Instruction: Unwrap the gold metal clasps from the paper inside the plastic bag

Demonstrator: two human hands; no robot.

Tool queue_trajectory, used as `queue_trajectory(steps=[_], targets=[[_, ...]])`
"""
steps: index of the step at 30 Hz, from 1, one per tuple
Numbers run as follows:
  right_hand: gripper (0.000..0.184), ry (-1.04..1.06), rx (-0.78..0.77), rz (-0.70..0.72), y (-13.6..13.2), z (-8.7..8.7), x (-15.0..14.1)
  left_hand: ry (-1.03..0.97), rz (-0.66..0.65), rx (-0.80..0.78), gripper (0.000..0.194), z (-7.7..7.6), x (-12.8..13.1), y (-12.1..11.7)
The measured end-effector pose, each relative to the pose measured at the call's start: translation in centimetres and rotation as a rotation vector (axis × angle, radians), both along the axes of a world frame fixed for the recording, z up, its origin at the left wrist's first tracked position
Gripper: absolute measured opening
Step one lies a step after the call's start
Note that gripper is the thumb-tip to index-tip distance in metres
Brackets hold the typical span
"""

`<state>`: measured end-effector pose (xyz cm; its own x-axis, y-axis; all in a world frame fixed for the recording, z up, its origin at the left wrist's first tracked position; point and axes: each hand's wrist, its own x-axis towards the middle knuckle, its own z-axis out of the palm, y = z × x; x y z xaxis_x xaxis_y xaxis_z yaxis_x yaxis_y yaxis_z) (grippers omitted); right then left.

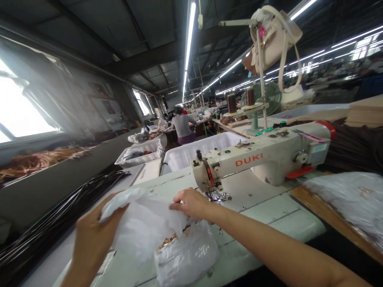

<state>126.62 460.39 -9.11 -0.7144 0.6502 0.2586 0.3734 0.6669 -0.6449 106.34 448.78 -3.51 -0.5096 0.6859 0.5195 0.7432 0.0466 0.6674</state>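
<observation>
A thin white plastic bag (143, 227) is stretched between my two hands over the sewing machine table (239, 243). My left hand (95, 227) grips its left edge, fingers partly behind the plastic. With thumb and fingertips, my right hand (191, 204) pinches the bag's right side, just left of the machine's needle area. Below lies a bulging white plastic bundle (187, 255), with gold-coloured metal pieces (167, 241) showing at its top. Whether the bundle and the stretched plastic are one bag, I cannot tell. Behind my right hand stands the sewing machine (239, 159).
Long dark strips (60, 215) lie along the left. White bins (206, 147) stand behind the table. At right, another plastic-wrapped bundle (353, 199) rests by a wooden board (338, 223). A handbag (272, 40) hangs above thread spools (231, 104). A person (183, 125) sits farther back.
</observation>
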Motion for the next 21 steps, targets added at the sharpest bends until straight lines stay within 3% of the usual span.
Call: queue_trajectory(steps=[5,8,10,13,16,21], targets=[[0.038,0.112,-0.308,0.098,-0.5,-0.9,0.1,0.176,-0.085,-0.076,0.039,0.0,0.5,-0.3],[0.022,0.061,-0.252,0.075,-0.9,-1.2,-0.1,0.169,-0.032,-0.061,0.040,0.1,0.8,-0.5],[0.026,0.100,-0.228,0.083,-0.9,-1.1,-0.1,0.071,-0.028,-0.075,0.045,0.3,0.7,-0.5],[0.027,0.184,-0.246,0.112,-0.6,-0.8,0.0,-0.123,-0.090,-0.169,0.055,0.6,0.1,-0.5],[0.025,0.250,-0.214,0.099,-0.2,-0.6,0.0,-0.161,-0.104,-0.249,0.064,0.8,-0.1,-0.7],[0.020,0.398,-0.117,0.128,-1.0,-0.7,-1.0,-0.270,-0.262,-0.211,0.070,0.3,1.6,-2.5]])
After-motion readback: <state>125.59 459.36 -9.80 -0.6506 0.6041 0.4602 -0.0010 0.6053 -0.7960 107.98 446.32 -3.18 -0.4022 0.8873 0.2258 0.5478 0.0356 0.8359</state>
